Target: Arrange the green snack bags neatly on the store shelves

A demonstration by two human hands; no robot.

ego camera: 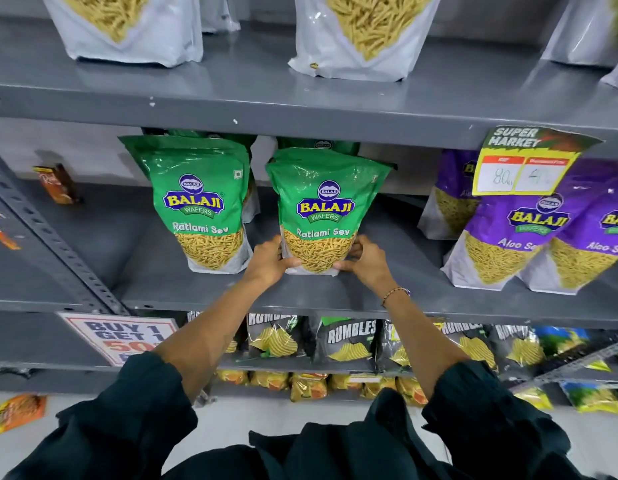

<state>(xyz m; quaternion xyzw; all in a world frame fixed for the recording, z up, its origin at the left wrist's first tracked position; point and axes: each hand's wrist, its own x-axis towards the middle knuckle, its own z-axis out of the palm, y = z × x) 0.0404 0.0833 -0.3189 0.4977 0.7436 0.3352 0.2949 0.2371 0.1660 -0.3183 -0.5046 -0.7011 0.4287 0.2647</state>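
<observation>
The grey metal shelf (pixel 387 292) carries 2 stacks of green Balaji Ratlami Sev bags (pixel 326 202) (upright), purple Aloo Sev bags (pixel 522 233) beside them.

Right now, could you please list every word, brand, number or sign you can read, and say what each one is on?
"BALAJI WAFERS Ratlami Sev": held green bag, gripped by left hand and right hand; same on neighbouring green bag.
"BALAJI WAFERS Aloo Se…": purple bags, cut off.
"SUPER MARKET", handwritten "80": price tag; second figure and small headings unreadable.
"BUY 1 GET 1", "50": shelf sign, partly hidden.
"RUMBLES": black bags.
Brown box: blurred.
</observation>
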